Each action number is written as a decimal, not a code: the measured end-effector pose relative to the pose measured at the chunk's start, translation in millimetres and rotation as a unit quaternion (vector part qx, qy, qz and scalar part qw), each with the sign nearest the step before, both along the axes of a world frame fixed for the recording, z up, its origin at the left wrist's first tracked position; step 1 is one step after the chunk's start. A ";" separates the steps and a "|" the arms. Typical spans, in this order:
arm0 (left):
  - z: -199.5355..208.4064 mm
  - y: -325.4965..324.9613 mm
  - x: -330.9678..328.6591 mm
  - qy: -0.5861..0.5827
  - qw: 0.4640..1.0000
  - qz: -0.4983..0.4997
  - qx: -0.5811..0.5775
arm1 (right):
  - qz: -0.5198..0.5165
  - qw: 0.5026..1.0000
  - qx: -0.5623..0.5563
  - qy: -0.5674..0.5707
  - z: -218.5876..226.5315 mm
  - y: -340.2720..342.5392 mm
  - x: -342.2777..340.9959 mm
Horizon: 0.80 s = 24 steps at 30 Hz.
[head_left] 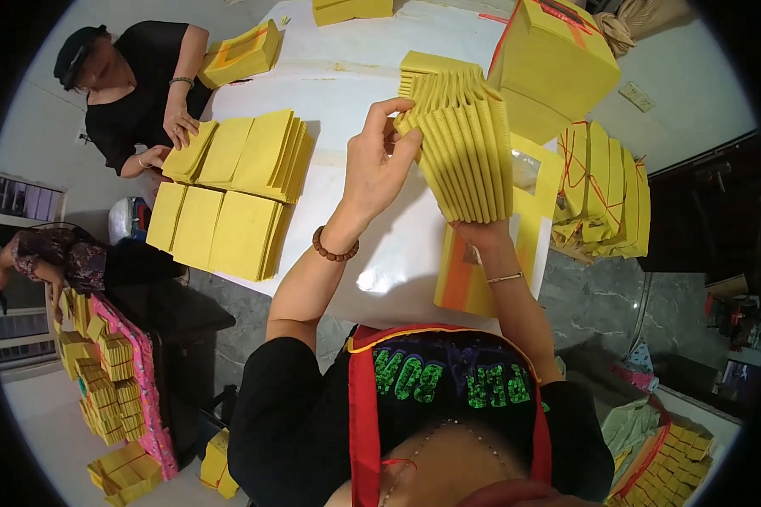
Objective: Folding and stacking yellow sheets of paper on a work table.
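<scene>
A thick bundle of folded yellow paper [465,152] is raised over the white table, its rounded folds fanned out in rows. My left hand [379,160] pinches the bundle's left edge between thumb and fingers. From below, my right hand [482,235] grips the lower end; most of its fingers are hidden behind the paper. Beneath the right wrist lies a flat yellow paper stack [457,283] with an orange band. To the left, several piles of yellow paper [258,156] sit in two rows on the table.
A white table [380,283] spans the middle. A big yellow block [558,63] stands at the far right, with red-tied bundles [604,190] beside the table. At the left, one person [148,84] handles paper piles; another person [59,253] is by stacked bundles [114,380].
</scene>
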<state>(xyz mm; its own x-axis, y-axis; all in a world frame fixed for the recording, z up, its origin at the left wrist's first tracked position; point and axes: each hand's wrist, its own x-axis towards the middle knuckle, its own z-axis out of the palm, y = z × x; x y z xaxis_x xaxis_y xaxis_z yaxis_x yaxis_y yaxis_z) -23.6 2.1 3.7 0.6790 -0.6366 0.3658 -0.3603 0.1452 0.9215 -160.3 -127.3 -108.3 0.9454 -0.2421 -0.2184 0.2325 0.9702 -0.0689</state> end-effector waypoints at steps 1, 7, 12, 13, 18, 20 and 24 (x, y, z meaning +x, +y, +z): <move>-0.5 -0.2 0.5 -0.002 1.000 0.005 0.009 | -0.007 1.000 0.004 0.013 0.6 0.6 -0.1; -4.1 -1.9 2.1 -0.014 1.000 0.010 0.023 | 0.009 0.999 -0.031 -0.044 -0.9 2.1 -0.5; 9.3 -3.2 -7.1 -0.010 0.998 0.032 0.047 | 0.005 0.999 -0.010 -0.033 5.5 2.0 -2.0; 10.6 -3.4 -7.6 0.001 0.997 0.038 0.073 | 0.011 0.999 -0.010 -0.046 4.7 1.0 -2.1; 0.4 -3.6 -1.4 -0.030 0.996 0.047 0.063 | 0.023 0.998 -0.011 -0.066 7.3 4.9 0.4; 0.8 -2.2 -0.3 -0.047 0.994 0.049 0.083 | -0.001 1.000 -0.017 -0.017 10.8 6.6 1.0; 9.9 -1.3 -4.6 -0.040 0.992 0.060 0.100 | -0.007 0.999 -0.046 0.010 18.7 9.8 3.2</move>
<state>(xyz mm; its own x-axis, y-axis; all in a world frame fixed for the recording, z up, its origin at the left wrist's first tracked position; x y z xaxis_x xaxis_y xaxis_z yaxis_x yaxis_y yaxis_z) -28.2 0.8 13.5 0.7280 -0.6178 0.2971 -0.4380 -0.0858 0.8949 -157.0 -117.4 -89.6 0.9374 -0.2745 -0.2141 0.2429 0.9563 -0.1625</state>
